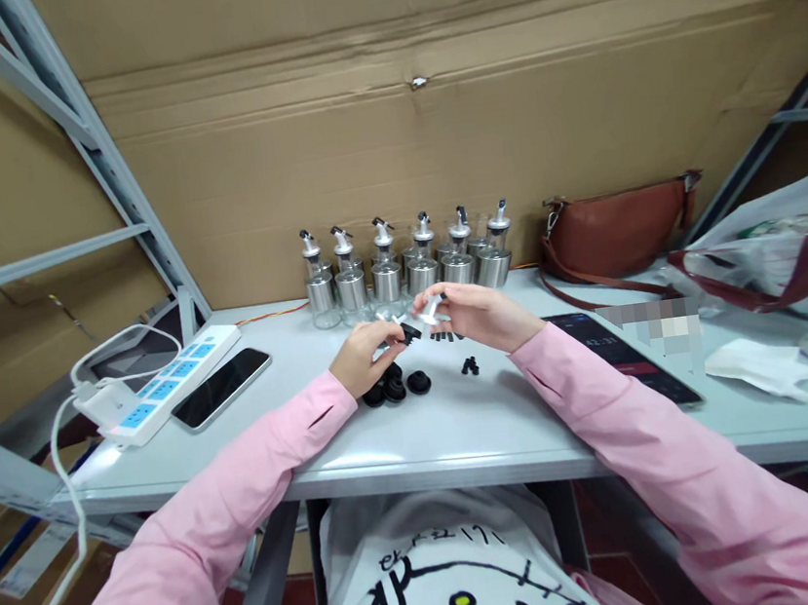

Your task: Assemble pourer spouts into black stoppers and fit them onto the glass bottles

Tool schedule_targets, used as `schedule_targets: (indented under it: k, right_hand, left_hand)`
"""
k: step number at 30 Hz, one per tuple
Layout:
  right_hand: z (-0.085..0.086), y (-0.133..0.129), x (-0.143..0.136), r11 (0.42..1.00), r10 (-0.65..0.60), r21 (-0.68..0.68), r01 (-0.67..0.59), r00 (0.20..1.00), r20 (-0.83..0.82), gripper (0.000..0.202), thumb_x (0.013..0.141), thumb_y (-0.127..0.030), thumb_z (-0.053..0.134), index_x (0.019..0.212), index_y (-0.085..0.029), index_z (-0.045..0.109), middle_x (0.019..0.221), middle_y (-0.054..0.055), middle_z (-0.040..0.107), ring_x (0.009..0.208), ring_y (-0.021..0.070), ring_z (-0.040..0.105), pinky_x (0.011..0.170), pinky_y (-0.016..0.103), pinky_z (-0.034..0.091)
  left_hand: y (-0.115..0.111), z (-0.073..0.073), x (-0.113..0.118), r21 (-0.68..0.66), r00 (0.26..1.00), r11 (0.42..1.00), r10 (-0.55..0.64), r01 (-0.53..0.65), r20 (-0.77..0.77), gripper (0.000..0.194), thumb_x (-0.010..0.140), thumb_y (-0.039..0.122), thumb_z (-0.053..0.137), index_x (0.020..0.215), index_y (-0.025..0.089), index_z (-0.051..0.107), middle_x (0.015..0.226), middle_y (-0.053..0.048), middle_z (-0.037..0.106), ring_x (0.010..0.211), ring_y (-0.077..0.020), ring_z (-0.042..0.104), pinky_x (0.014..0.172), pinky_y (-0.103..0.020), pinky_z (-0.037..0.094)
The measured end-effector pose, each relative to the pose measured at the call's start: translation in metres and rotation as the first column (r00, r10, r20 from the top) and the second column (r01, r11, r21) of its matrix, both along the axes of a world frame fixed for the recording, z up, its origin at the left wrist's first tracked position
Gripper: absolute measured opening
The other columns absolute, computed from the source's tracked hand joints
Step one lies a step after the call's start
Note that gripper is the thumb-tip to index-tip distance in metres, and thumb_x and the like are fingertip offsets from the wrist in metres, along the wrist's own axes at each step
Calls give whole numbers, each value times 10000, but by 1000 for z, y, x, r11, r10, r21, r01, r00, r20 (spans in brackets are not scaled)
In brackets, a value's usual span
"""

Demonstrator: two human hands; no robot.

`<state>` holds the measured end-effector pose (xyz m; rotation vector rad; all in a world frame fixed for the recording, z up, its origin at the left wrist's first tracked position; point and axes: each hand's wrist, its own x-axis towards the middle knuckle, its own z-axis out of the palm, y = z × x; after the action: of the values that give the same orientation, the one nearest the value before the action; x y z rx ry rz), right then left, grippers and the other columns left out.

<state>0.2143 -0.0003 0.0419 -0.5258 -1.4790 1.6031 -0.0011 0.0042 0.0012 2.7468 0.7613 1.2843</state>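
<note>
My left hand (368, 354) pinches a black stopper (410, 332) between thumb and fingers, just above the table. Facing it, my right hand (483, 314) grips a silver pourer spout (432, 313), its lower end close to the stopper; I cannot tell whether the two touch. Below my left hand lies a cluster of black stoppers (391, 386), with a single round stopper (419, 381) beside it. Small black pieces (470, 365) sit in a little pile under my right hand. More small dark parts (444, 336) lie partly hidden behind my right fingers.
Several glass-and-steel bottles with pourer tops (388, 280) stand in rows at the back. To the left are a power strip (182, 384) and a phone (223, 388). A tablet (621, 354), brown handbag (616, 227), tissue (762, 367) and plastic bag (793, 235) occupy the right.
</note>
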Motion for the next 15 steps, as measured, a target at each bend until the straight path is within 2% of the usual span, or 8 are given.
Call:
schedule_targets:
  k: [5, 9, 15]
  right_hand:
    - [-1, 5, 3, 992, -116, -59, 111, 989, -88, 122, 813, -277, 561, 895, -204, 616, 947, 33, 595, 856, 137, 543, 745, 292, 474]
    - [-2, 2, -1, 994, -74, -90, 67, 994, -82, 136, 782, -274, 599, 882, -185, 626, 899, 33, 598, 828, 133, 546, 728, 283, 476]
    - [-6, 0, -8, 995, -10, -97, 8, 1000, -22, 171, 766, -305, 627, 880, -178, 623, 888, 41, 612, 836, 140, 560, 722, 277, 465]
  left_hand:
    - [-1, 1, 0, 70, 999, 997, -25, 24, 23, 161, 898, 310, 460, 848, 180, 542, 832, -28, 660, 779, -138, 607, 777, -287, 440]
    - [-1, 1, 0, 114, 998, 992, -53, 49, 29, 169, 899, 316, 468, 836, 177, 542, 814, -25, 662, 774, -136, 606, 781, -288, 436]
    - [-2, 1, 0, 94, 998, 995, -46, 42, 32, 165, 890, 328, 480, 831, 181, 528, 798, -24, 650, 761, -140, 600, 781, -302, 443]
